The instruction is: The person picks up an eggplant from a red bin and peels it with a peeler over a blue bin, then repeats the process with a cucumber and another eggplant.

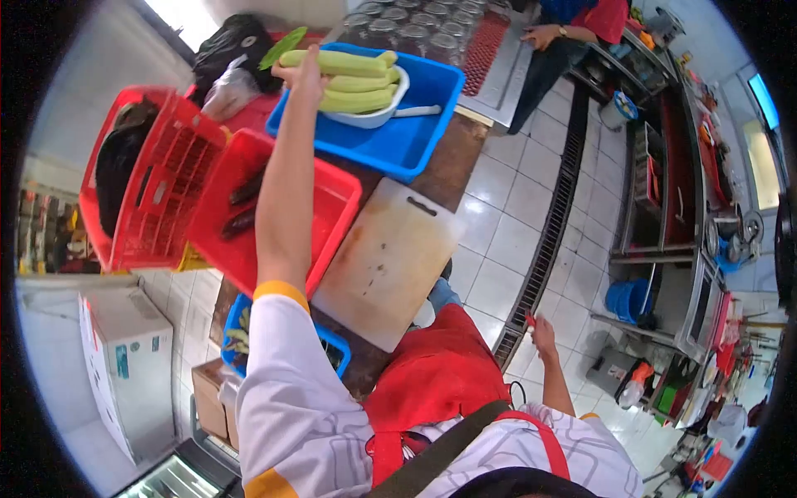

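Observation:
My left hand (305, 75) reaches far forward and is closed on the end of a pale green peeled vegetable (344, 64). That vegetable lies over several similar ones (357, 100) in a white bowl (365, 120), which stands in a blue tray (423, 137). My right hand (543, 334) hangs low at the right, above the tiled floor, closed on a small red-handled tool (530, 319). Nearer to me lies a stained white cutting board (390, 257). Left of the board, under my left forearm, a red tray (332, 195) holds dark elongated vegetables (241, 221).
A red crate (158, 191) stands at the left, and a small blue basket (332, 340) sits nearer to me. Glass jars (415, 29) stand at the back. Another person's hand (544, 36) shows at the top right. Metal shelving (664, 249) lines the right side.

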Demonstrator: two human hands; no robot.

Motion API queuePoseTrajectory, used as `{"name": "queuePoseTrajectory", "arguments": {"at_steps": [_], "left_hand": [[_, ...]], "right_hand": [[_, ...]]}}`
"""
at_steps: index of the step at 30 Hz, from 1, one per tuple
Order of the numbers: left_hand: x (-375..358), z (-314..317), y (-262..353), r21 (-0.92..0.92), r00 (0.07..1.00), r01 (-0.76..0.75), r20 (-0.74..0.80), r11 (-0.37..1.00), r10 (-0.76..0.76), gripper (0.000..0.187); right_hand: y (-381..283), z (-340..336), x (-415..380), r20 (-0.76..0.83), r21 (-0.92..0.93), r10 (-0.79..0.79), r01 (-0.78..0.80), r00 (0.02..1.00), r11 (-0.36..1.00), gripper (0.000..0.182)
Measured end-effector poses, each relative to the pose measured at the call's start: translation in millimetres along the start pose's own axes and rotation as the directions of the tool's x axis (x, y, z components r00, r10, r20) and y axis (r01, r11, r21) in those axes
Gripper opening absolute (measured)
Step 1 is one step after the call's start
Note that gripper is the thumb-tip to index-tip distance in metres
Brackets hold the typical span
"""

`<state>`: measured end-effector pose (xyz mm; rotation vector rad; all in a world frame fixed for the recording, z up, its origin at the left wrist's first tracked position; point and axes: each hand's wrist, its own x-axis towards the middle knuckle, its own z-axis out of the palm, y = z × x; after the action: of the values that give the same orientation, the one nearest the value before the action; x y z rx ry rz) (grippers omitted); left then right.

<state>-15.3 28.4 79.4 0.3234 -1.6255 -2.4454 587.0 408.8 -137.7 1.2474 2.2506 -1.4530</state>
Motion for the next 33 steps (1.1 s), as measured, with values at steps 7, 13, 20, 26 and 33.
{"name": "queuePoseTrajectory", "arguments": {"at_steps": [7,13,20,26,33], "left_hand": [[139.6,31.3,-71.5,0.897,0.984,0.082,-0.005,0.434,-0.177,0.097],[129.5,28.4,-79.0,0.884,0.996,-0.043,0.075,-0.466,0.049,0.091],[120.6,-149.1,-3.7,0.912,0.898,-0.392,0.35,0.124,0.266,0.045],[-6.8,-324.6,-30.3,0.921,0.902,-0.384,0.358,-0.069,-0.242,0.069],[-36.9,-256.1,-23.4,0.873,0.986,-0.101,0.023,-0.477,-0.166,0.085]], "right_hand": [[132.6,-31.8,-55.8,-0.054,-0.049,0.598,-0.6,0.8,0.799,0.058],[118.8,-5.3,-53.6,0.099,-0.059,0.694,-0.692,0.713,0.72,0.057],[109.7,17.4,-20.6,0.049,0.149,0.677,-0.675,0.735,0.722,0.061],[142.5,8.1,-26.8,0.029,-0.07,0.683,-0.68,0.73,0.73,0.076],[131.9,-10.1,13.3,0.073,-0.043,0.517,-0.515,0.853,0.856,0.076]]}}
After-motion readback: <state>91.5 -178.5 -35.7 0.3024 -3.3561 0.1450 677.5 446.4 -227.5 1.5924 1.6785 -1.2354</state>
